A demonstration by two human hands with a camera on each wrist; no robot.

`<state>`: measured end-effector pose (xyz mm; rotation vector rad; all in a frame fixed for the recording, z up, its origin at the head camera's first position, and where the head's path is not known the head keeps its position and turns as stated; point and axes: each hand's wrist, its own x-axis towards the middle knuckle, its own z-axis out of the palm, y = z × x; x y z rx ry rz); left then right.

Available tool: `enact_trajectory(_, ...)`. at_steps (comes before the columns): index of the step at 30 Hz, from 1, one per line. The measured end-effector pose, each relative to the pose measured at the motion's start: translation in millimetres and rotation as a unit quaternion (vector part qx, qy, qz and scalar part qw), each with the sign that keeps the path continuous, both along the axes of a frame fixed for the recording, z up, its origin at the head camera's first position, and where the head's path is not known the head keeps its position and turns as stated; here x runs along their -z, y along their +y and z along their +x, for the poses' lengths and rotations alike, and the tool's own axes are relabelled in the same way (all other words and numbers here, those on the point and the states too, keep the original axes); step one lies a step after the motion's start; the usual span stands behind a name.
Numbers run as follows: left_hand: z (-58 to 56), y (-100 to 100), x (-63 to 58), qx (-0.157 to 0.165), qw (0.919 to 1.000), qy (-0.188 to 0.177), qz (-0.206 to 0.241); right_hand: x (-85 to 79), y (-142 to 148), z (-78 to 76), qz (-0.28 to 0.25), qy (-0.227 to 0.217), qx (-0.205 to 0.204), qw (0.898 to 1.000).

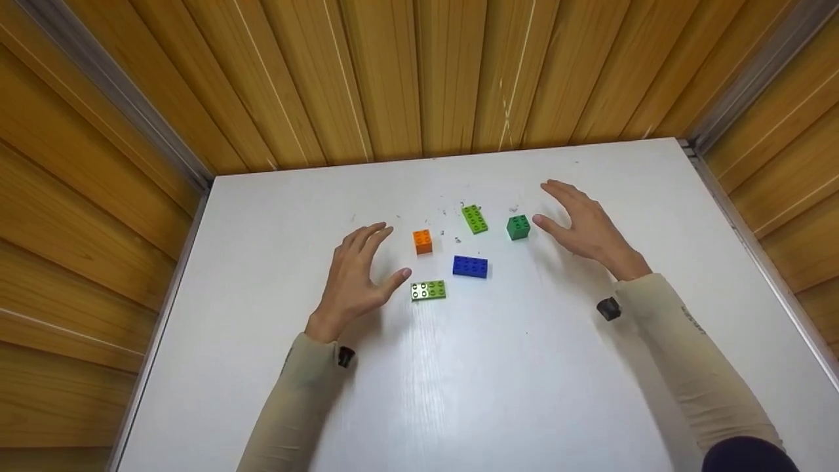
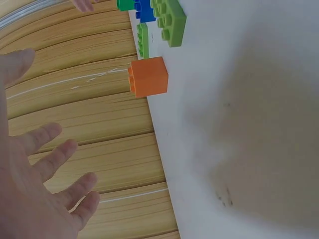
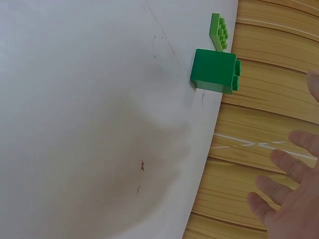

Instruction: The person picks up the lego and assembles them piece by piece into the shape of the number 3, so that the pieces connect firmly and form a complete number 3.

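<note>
Several toy building bricks lie apart on a white table. My left hand [image 1: 354, 278] hovers left of them, fingers spread, holding nothing. Nearest to it are an orange brick [image 1: 423, 242] and a flat light-green brick [image 1: 428, 290] by the thumb. The left wrist view shows the orange brick [image 2: 148, 76] beyond the spread fingers. A blue brick [image 1: 470, 267] sits in the middle, and a second flat light-green brick [image 1: 474, 219] lies farther back. On the right, my empty right hand [image 1: 586, 226] is held with fingers apart beside a dark-green brick [image 1: 518, 227], without gripping it.
The white table [image 1: 459, 393] meets a wood-slat wall [image 1: 419, 78] at its back edge. Similar slats stand at both sides. Small dark marks or scraps [image 1: 457, 240] are scattered among the bricks. A dark rounded thing [image 1: 747, 455] shows at the lower right.
</note>
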<state>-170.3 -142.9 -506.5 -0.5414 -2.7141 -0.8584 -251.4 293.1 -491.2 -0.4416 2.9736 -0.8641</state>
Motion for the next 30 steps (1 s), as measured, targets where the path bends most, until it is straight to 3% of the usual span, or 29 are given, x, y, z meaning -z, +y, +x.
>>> enact_trajectory(6, 6.2, 6, 5.7, 0.018, 0.9996, -0.017, 0.012, 3.8, -6, -1.3, -0.012, -0.017, -0.006, 1.0)
enact_trajectory(18, 17.7, 14, 21.7, 0.055, 0.9968, -0.058, -0.005, 21.1, -16, -1.2, -0.047, -0.067, -0.019, 0.996)
enact_trajectory(30, 18.7, 18, 32.4, 0.068, 0.9931, -0.095, -0.014, 31.7, -22, -5.8, -0.068, -0.083, -0.031, 0.994)
